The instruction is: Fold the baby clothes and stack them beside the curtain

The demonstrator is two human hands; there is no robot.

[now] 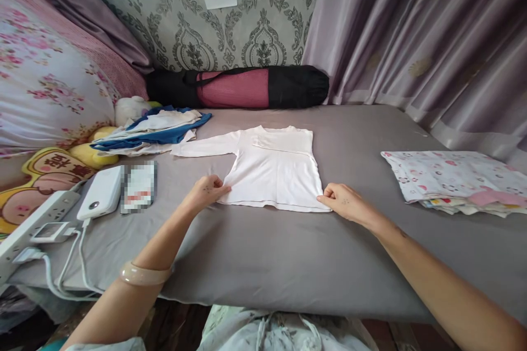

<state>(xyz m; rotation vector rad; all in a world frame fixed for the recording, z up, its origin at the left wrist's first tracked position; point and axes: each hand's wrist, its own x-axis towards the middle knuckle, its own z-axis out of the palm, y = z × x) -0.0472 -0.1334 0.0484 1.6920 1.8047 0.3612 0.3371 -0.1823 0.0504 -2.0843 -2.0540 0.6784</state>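
Observation:
A small white long-sleeved shirt (275, 175) lies flat on the grey sheet in front of me, its neck pointing away. One sleeve is folded across the chest; the other stretches out to the left. My left hand (208, 191) pinches the shirt's lower left hem corner between thumb and fingers. At the lower right hem corner, my right hand (340, 200) grips the cloth in the same way. The hem between my hands runs nearly straight.
Piled blue and cream clothes (156, 129) lie at the back left. Nearer are a white power bank (100, 192) and a power strip (37, 225) with cables. Folded printed cloths (453, 178) rest at the right. A black and pink long bag (234, 88) lies along the wall.

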